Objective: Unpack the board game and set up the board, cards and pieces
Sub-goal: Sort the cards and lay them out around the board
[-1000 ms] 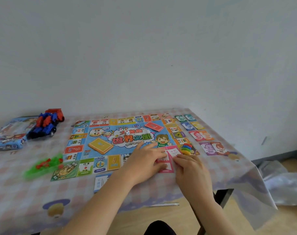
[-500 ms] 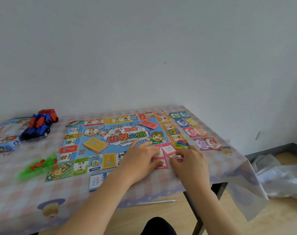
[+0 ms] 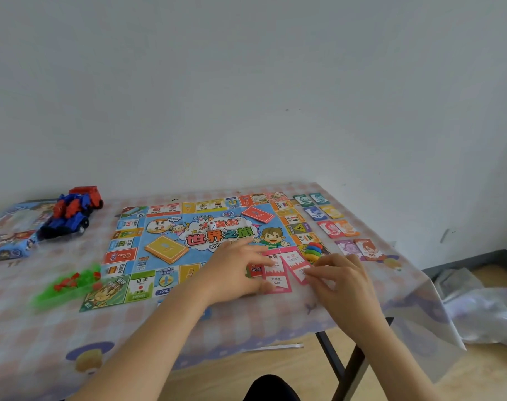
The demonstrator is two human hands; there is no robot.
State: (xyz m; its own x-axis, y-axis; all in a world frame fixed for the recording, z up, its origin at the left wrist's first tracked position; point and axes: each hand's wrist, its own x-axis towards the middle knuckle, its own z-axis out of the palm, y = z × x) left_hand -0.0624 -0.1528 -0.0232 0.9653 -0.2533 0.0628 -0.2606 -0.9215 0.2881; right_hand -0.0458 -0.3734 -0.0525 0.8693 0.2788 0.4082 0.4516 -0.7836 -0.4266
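Observation:
The colourful game board [image 3: 171, 227] lies flat on the checked tablecloth, with a yellow card deck [image 3: 166, 249], a red card deck [image 3: 258, 214] and a white die [image 3: 212, 225] on it. A stack of coloured pieces [image 3: 313, 250] sits at its near right corner. Two pink cards lie side by side at the board's near edge. My left hand [image 3: 234, 270] rests flat with its fingertips on the left pink card [image 3: 276, 280]. My right hand [image 3: 342, 282] pinches the edge of the right pink card [image 3: 297, 264].
Paired money cards [image 3: 333, 224] line the table right of the board. A red and blue toy truck [image 3: 72, 211] rests on the game box [image 3: 9, 230] at far left. A green bag with red pieces [image 3: 69, 285] lies left of the board. Plastic wrap [image 3: 484, 314] is on the floor.
The pink cards, stacked together before, now lie spread as two side by side. My right hand moved up to their right edge; my left hand stayed on them.

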